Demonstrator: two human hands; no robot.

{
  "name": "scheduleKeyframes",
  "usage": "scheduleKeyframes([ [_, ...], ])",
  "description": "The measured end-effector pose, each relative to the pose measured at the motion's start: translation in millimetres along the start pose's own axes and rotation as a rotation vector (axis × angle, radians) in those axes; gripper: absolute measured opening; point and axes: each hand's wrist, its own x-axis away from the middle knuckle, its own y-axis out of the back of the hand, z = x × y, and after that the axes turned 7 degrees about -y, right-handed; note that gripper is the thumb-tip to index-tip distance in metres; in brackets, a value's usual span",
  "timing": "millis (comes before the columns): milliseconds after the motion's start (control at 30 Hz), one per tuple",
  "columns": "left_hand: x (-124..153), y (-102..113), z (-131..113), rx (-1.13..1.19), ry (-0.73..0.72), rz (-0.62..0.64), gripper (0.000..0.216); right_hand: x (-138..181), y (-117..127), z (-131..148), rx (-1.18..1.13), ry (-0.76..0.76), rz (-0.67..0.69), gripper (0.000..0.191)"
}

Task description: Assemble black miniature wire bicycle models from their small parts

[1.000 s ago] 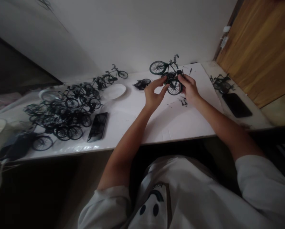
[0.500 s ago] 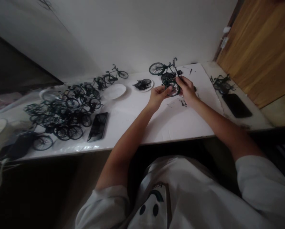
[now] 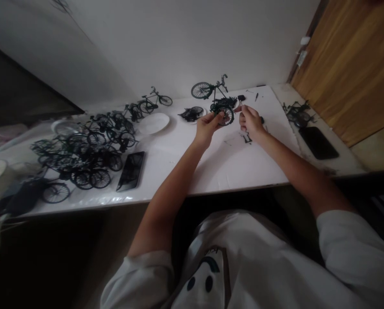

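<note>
A small dark model bicycle [image 3: 216, 96] is held upright above the white table [image 3: 237, 163], its front wheel pointing left. My left hand [image 3: 207, 126] is closed around its rear wheel from below. My right hand [image 3: 250, 120] is just to the right of the bicycle, apart from it, with fingers pinched together near a small dark part; what they hold I cannot make out. Small loose dark parts [image 3: 247, 138] lie on the table under my right wrist.
A heap of finished model bicycles [image 3: 82, 154] fills the table's left side, beside a black phone [image 3: 131, 171]. Two white dishes [image 3: 153, 123], one with dark parts [image 3: 192, 113], sit mid-table. Another bicycle [image 3: 297, 112] and a second phone [image 3: 318, 142] lie right, by a wooden panel [image 3: 355, 64].
My left hand has carried the bicycle to the left and slightly up. My right hand has let go of the rear wheel and now sits apart from it.
</note>
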Motion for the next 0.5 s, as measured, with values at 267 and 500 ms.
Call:
scheduleKeyframes([
  [267,-4.4,4.2,2.5,-0.003,-0.059,-0.110,0.032,7.5,11.4,0.9,0.924,0.206,0.165,0.012],
  [500,-5.5,3.1,0.9,-0.003,-0.028,-0.147,0.030,3.8,28.1,8.6,1.164,0.062,0.373,0.030],
])
